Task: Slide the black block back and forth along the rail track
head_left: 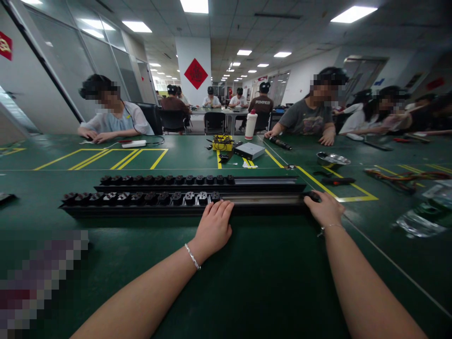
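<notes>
Near: left hand [216,225] laid over the front edge of the near black rail [141,213], beside the last of the seated modules [189,198]. Left grip not clamped: fingers side by side, thumb apart. Probably steadies the rail and marks the end of the row.

Right hand [326,207] at the rail's right end, grip closed on a small black piece [312,197]. Held there, I judge, because the channel seems most easily reached from its end; whether the piece sits inside it, cannot tell. Fingertips partly hidden.

Rail lies flat, crosswise on the green counter [268,273], within reach of both arms; placing looks chosen so its length stays open to both hands. Long, dark, slim walls. Left part packed with chunky black modules, some catching pale glints; right part a bare channel, dull metallic, slightly blurred.

Just behind, roughly parallel: far rail [197,188], same pattern, modules left, bare stretch right. Side by side, likely for easy comparison.

Farther: metal bowl [332,160] to the right, grey box [249,150], yellow box [222,142] under tangled black cables, pale bottle [251,125] upright. Beyond, a person in grey [307,115] touches a dark tool.
</notes>
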Motion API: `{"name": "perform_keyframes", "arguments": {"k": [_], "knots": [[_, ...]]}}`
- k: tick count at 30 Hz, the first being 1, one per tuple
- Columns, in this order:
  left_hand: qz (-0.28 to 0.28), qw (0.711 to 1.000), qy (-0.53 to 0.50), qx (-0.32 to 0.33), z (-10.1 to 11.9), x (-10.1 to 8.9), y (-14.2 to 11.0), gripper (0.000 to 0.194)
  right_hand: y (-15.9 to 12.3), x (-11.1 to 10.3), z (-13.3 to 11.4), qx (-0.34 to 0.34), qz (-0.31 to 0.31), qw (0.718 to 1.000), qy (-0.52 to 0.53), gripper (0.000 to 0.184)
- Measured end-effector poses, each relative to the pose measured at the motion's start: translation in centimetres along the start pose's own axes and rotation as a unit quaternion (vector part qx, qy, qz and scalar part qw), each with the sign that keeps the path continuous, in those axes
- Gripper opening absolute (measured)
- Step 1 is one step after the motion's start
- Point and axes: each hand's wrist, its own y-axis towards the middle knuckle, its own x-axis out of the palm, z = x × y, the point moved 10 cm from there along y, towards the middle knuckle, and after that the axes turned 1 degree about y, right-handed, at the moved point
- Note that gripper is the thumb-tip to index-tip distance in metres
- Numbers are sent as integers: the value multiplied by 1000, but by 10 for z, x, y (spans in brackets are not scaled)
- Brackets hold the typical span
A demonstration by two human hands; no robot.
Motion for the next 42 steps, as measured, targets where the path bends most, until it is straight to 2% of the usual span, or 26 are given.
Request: {"name": "perform_keyframes", "arguments": {"k": [4,24,42], "knots": [[-5,1000,0,0,0,1,0,57,-1,-2,4,32,0,999,3,49],[-5,1000,3,0,0,0,1,56,-3,-8,1,30,22,999,2,45],[-3,1000,-4,-1,0,-1,0,56,-2,-8,-1,24,7,1000,6,45]]}}
